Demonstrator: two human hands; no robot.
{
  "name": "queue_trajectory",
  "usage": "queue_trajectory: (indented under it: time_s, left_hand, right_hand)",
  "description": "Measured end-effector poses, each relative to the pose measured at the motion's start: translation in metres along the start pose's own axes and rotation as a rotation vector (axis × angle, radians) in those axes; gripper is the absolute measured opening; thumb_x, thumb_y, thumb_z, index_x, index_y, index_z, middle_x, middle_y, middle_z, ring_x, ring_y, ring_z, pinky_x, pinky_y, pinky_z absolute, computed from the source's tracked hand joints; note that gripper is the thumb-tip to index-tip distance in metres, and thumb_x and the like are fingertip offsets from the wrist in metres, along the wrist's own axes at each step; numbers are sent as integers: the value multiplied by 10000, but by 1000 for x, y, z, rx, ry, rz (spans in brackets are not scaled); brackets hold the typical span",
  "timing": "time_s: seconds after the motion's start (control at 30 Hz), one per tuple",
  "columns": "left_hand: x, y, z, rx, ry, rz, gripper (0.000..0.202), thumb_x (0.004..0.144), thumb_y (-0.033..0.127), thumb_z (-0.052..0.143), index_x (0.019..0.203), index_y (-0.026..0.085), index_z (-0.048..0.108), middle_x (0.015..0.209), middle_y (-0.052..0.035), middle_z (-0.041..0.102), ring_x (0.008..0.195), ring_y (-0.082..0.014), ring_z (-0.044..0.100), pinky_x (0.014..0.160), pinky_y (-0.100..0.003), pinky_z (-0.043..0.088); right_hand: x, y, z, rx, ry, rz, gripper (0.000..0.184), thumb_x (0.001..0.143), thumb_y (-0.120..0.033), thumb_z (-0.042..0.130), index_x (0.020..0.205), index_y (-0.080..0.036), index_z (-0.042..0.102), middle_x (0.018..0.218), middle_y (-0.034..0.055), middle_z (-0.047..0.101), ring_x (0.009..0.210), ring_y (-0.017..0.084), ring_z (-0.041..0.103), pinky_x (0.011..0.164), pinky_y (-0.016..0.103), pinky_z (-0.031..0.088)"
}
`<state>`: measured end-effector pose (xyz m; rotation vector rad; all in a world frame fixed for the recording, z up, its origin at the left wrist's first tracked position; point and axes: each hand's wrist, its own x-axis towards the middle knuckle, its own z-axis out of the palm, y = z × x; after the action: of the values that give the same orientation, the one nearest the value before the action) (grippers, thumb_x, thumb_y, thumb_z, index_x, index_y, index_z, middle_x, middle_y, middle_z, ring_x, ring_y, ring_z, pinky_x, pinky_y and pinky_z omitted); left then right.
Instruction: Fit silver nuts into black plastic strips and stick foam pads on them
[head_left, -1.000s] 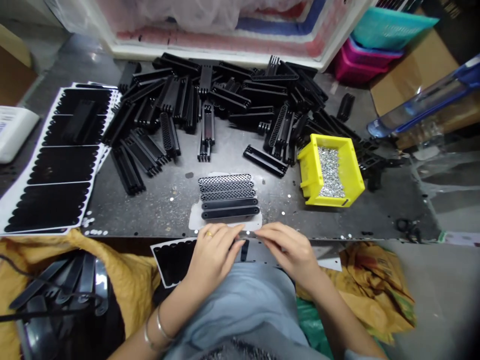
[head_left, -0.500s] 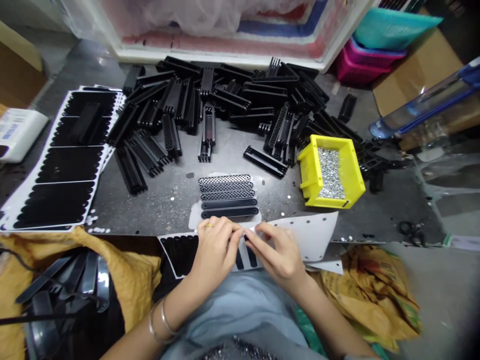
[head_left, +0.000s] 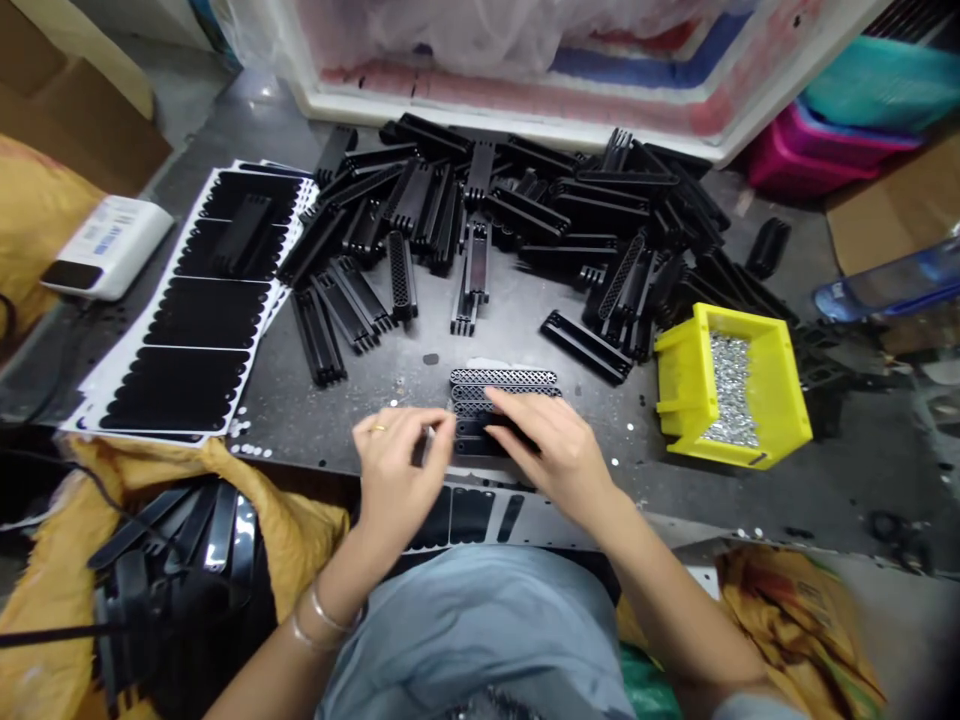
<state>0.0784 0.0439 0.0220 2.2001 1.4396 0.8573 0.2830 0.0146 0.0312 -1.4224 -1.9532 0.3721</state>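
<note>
Black plastic strips (head_left: 504,378) lay in a tight side-by-side row directly before the person, within easy reach. The right hand (head_left: 547,450) draped its fingers over the nearer strips, though whether it gripped them could not be told. The left hand (head_left: 397,470) hovered just beside, its fingertips pinched together on nothing visible. A sheet of black pads (head_left: 472,515) lay nearest the body, and a loose heap of strips (head_left: 480,170) sat well beyond.

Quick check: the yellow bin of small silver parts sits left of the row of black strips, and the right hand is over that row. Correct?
No: in the head view, the yellow bin of small silver parts sits to the right of the row of black strips, not the left. The right hand is over that row, as you said.
</note>
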Motion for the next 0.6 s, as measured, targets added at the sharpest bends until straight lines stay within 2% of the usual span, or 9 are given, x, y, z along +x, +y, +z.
queue_trajectory:
  time_s: [0.07, 0.13, 0.3, 0.4, 0.53, 0.6]
  left_hand:
    - [13, -14, -7, -19, -59, -90, 148, 1028, 310, 575, 993, 276, 715, 946, 12, 800, 951, -215, 682, 999, -437, 338]
    - [21, -24, -8, -73, -141, -140, 180, 1027, 335, 560, 1012, 291, 733, 935, 17, 809, 976, -223, 681, 1007, -440, 346]
    - [27, -25, 3, -234, -205, -217, 213, 1005, 338, 566, 904, 280, 744, 876, 25, 797, 924, -215, 674, 1002, -427, 378]
    - [29, -22, 7, -240, -208, -248, 207, 975, 349, 609, 824, 266, 725, 847, 28, 776, 887, -210, 662, 1002, -433, 363]
    - [31, -22, 9, -216, -208, -271, 205, 932, 357, 655, 763, 250, 698, 801, 26, 750, 854, -205, 646, 998, -434, 363]
    - [32, -23, 9, -209, -205, -264, 205, 929, 360, 656, 761, 251, 698, 788, 26, 741, 852, -205, 643, 1014, -443, 353]
  right_hand:
    - [14, 6, 13, -20, -45, -67, 214, 1032, -241, 604, 1201, -231, 736, 1111, 81, 759, 976, 211, 679, 874, 392, 539]
    - [21, 10, 18, -9, -61, -86, 165, 1027, -266, 620, 1083, -226, 770, 1096, 77, 768, 948, 205, 664, 856, 386, 536]
    - [25, 12, 17, 14, -96, -90, 165, 1024, -279, 626, 1070, -217, 772, 1101, 73, 767, 944, 203, 645, 832, 368, 537]
    - [26, 8, 17, -22, -101, -85, 163, 1019, -273, 631, 1059, -224, 781, 1094, 75, 769, 925, 201, 637, 830, 370, 539]
    - [22, 9, 0, -61, -141, -72, 186, 1011, -308, 642, 1114, -240, 781, 1131, 91, 756, 949, 216, 648, 850, 393, 553]
    - [14, 15, -16, -7, -160, 28, 224, 1001, -332, 660, 1175, -233, 762, 1103, 93, 739, 961, 218, 669, 849, 388, 570]
